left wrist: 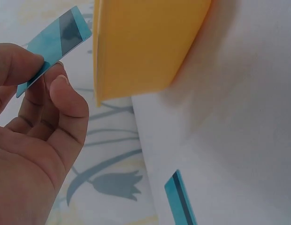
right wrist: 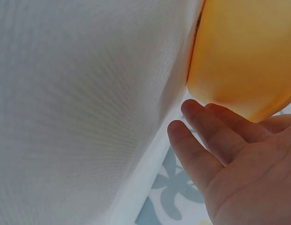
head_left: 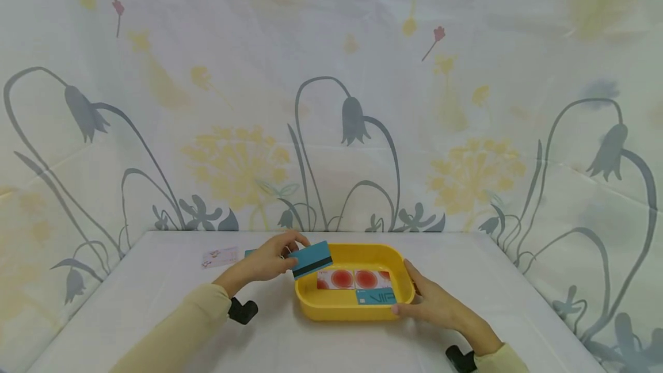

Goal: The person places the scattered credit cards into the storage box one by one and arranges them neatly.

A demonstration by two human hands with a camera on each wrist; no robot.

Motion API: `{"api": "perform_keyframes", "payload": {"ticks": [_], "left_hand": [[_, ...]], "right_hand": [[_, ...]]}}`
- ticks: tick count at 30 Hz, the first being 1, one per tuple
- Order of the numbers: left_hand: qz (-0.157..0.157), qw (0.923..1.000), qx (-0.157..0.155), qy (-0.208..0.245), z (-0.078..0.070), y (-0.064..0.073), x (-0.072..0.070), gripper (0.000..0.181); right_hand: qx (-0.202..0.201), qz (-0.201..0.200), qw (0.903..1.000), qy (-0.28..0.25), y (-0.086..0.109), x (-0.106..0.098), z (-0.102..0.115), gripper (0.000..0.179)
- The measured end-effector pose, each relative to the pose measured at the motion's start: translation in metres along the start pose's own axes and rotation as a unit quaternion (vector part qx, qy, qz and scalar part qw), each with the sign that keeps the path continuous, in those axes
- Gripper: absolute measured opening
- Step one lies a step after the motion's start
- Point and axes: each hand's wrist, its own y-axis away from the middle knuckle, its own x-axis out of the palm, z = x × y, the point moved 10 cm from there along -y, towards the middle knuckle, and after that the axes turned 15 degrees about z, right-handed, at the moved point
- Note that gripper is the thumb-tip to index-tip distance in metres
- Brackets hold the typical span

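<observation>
My left hand [head_left: 270,259] pinches a blue card [head_left: 312,259] between thumb and fingers. The card has a dark stripe and is held tilted above the left rim of a yellow tray [head_left: 352,312]. Inside the tray lie two white cards with red circles, a left one [head_left: 342,279] and a right one [head_left: 366,279], plus a blue VIP card [head_left: 376,297] in front of them. At the tray's right end, my right hand [head_left: 440,303] rests against the wall with fingers extended, as the right wrist view shows; its thumb lies at the front right corner.
Left of the tray, a pale pinkish card [head_left: 220,257] lies on the white table [head_left: 171,286]. Another blue striped card [left wrist: 179,199] lies on the table, mostly hidden behind the left hand in the head view. A flower-patterned curtain [head_left: 331,45] hangs behind the table.
</observation>
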Motion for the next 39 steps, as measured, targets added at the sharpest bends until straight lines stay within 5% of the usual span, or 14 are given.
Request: {"api": "perform_keyframes", "payload": {"ticks": [7,26,39], "left_hand": [[0.015,0.9996,0.009,-0.023,-0.004,-0.009,0.010,0.032],[0.071,0.9956,-0.026,-0.056,-0.009,-0.040,0.040,0.033],[0.127,0.9858,-0.041,-0.102,-0.014,-0.053,0.064,0.032]], "right_hand": [[0.004,0.004,1.0000,-0.003,-0.001,0.001,-0.001,0.107],[-0.002,0.007,0.9999,-0.008,-0.001,0.001,0.000,0.107],[-0.012,0.008,0.9998,-0.011,-0.001,0.001,-0.001,0.108]]}}
